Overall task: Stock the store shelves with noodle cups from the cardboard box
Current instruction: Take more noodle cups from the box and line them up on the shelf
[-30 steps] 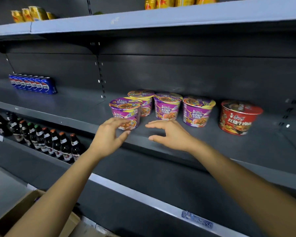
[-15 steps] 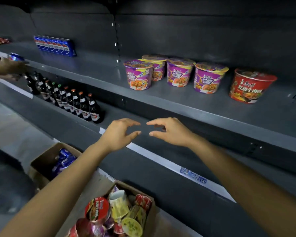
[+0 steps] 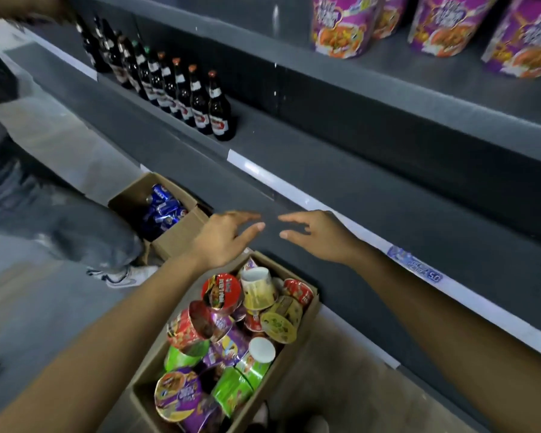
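A cardboard box (image 3: 303, 320) on the floor holds several noodle cups (image 3: 222, 292) in red, purple, green and yellow, lying jumbled. My left hand (image 3: 222, 239) and my right hand (image 3: 319, 235) hover just above the box's far end, fingers straight and spread, both holding nothing. Purple noodle cups (image 3: 344, 26) stand in a row on the upper shelf (image 3: 388, 89) at the top right.
Dark glass bottles (image 3: 181, 89) line the lower shelf at left. A second cardboard box (image 3: 181, 229) with blue cans sits left of the noodle box. Another person's leg and shoe (image 3: 119, 273) are on the floor at left, their hand (image 3: 41, 7) at top left.
My view has tilted down from the shelf to the box. Both hands have come away from the shelved cups and dropped to just above the box, still holding nothing.
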The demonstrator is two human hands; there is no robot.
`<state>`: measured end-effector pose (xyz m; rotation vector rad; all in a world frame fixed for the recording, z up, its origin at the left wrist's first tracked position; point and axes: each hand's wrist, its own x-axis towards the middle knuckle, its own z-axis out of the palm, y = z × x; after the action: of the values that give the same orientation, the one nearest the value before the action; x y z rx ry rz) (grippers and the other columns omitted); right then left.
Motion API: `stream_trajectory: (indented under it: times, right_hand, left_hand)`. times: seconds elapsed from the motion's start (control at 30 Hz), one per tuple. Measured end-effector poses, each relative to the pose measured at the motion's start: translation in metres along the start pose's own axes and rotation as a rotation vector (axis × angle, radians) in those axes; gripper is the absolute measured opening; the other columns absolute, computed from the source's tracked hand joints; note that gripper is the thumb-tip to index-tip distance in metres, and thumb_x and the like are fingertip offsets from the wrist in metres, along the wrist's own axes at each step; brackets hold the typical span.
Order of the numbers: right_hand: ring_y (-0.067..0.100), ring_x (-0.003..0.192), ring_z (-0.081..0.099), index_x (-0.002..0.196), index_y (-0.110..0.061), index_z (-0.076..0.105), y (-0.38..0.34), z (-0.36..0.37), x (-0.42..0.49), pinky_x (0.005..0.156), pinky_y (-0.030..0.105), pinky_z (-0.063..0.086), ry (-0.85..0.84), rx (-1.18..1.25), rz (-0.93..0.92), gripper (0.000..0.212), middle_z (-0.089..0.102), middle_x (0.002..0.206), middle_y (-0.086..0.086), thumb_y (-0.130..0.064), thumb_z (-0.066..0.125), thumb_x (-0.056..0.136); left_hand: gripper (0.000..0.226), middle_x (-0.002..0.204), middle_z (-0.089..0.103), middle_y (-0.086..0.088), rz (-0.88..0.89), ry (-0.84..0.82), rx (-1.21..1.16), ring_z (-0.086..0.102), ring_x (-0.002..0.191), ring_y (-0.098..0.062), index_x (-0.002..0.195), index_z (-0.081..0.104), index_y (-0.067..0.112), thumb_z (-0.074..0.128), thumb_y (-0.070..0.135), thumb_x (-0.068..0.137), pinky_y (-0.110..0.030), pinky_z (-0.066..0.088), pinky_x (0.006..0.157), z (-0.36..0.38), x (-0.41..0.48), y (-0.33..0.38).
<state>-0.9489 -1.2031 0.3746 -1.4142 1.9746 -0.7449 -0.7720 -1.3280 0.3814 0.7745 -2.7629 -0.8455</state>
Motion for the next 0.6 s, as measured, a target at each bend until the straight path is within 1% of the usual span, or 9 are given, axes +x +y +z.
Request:
stream_trajectory:
  times: [0.1, 0.17, 0.27, 0.3, 0.37, 0.4, 0.47, 0.53, 0.6]
  right_hand:
    - [0.006, 0.121, 0.051, 0.131, -0.016, 0.056, 0.014, 0.044, 0.008, 0.095, 0.016, 0.037, -0.064, 0.047, 0.046, 0.044, 0.057, 0.133, -0.002, -0.030, 0.063, 0.090]
    - [0.004, 0.116, 0.054, 0.130, -0.017, 0.058, 0.024, 0.073, 0.013, 0.089, 0.013, 0.038, -0.099, 0.067, 0.081, 0.042, 0.060, 0.130, -0.002, -0.029, 0.063, 0.090]
    - [0.000, 0.104, 0.055, 0.128, -0.018, 0.059, 0.039, 0.114, 0.015, 0.076, 0.003, 0.037, -0.149, 0.058, 0.122, 0.038, 0.062, 0.124, -0.006, -0.028, 0.061, 0.091]
    - [0.000, 0.102, 0.055, 0.127, -0.018, 0.060, 0.045, 0.129, 0.015, 0.075, 0.004, 0.038, -0.162, 0.049, 0.134, 0.037, 0.063, 0.123, -0.006, -0.028, 0.061, 0.091]
    - [0.005, 0.103, 0.057, 0.126, -0.019, 0.061, 0.059, 0.158, 0.017, 0.083, 0.016, 0.043, -0.193, 0.055, 0.181, 0.037, 0.064, 0.124, -0.003, -0.030, 0.062, 0.091]
    - [0.008, 0.107, 0.058, 0.126, -0.018, 0.061, 0.067, 0.172, 0.018, 0.087, 0.020, 0.045, -0.210, 0.078, 0.212, 0.037, 0.064, 0.124, -0.002, -0.030, 0.062, 0.090]
    - [0.012, 0.112, 0.059, 0.126, -0.017, 0.061, 0.081, 0.198, 0.021, 0.089, 0.022, 0.045, -0.240, 0.097, 0.258, 0.038, 0.065, 0.122, 0.000, -0.030, 0.063, 0.090]
    - [0.014, 0.114, 0.058, 0.126, -0.017, 0.061, 0.094, 0.221, 0.025, 0.093, 0.025, 0.045, -0.259, 0.100, 0.283, 0.038, 0.065, 0.122, 0.001, -0.029, 0.063, 0.090]
    - [0.016, 0.117, 0.057, 0.127, -0.015, 0.060, 0.106, 0.243, 0.028, 0.099, 0.033, 0.045, -0.273, 0.136, 0.315, 0.040, 0.063, 0.125, 0.004, -0.027, 0.063, 0.090]
  left_hand:
    - [0.058, 0.126, 0.063, -0.006, -0.064, -0.032, -0.007, 0.057, 0.117, -0.018, 0.123, 0.062, 0.014, 0.039, 0.052, 0.088, -0.015, 0.035, 0.092, 0.018, -0.015, -0.034]
    - [0.057, 0.126, 0.062, -0.007, -0.114, -0.069, -0.005, 0.058, 0.114, -0.021, 0.124, 0.062, 0.016, 0.040, 0.053, 0.087, -0.016, 0.036, 0.089, 0.032, -0.026, -0.056]
    - [0.061, 0.132, 0.057, -0.010, -0.199, -0.173, 0.055, 0.056, 0.117, -0.026, 0.131, 0.056, 0.018, 0.038, 0.051, 0.082, -0.024, 0.041, 0.096, 0.056, -0.036, -0.095]
    - [0.065, 0.133, 0.055, -0.010, -0.232, -0.214, 0.087, 0.055, 0.119, -0.028, 0.133, 0.053, 0.020, 0.036, 0.053, 0.080, -0.030, 0.044, 0.098, 0.065, -0.039, -0.109]
    - [0.072, 0.136, 0.053, -0.009, -0.263, -0.278, 0.152, 0.053, 0.121, -0.029, 0.135, 0.050, 0.021, 0.032, 0.058, 0.077, -0.036, 0.045, 0.097, 0.083, -0.045, -0.135]
    - [0.071, 0.138, 0.051, -0.009, -0.276, -0.302, 0.168, 0.052, 0.122, -0.029, 0.136, 0.049, 0.020, 0.034, 0.058, 0.078, -0.035, 0.044, 0.098, 0.092, -0.048, -0.146]
    - [0.059, 0.139, 0.049, -0.010, -0.304, -0.330, 0.176, 0.052, 0.123, -0.028, 0.136, 0.050, 0.019, 0.048, 0.049, 0.085, -0.031, 0.042, 0.099, 0.112, -0.052, -0.166]
    - [0.055, 0.141, 0.047, -0.008, -0.314, -0.350, 0.199, 0.053, 0.121, -0.026, 0.137, 0.050, 0.021, 0.052, 0.045, 0.087, -0.028, 0.040, 0.098, 0.132, -0.054, -0.185]
    - [0.054, 0.145, 0.041, -0.005, -0.329, -0.371, 0.237, 0.053, 0.121, -0.026, 0.139, 0.046, 0.024, 0.055, 0.041, 0.089, -0.028, 0.041, 0.097, 0.151, -0.055, -0.202]
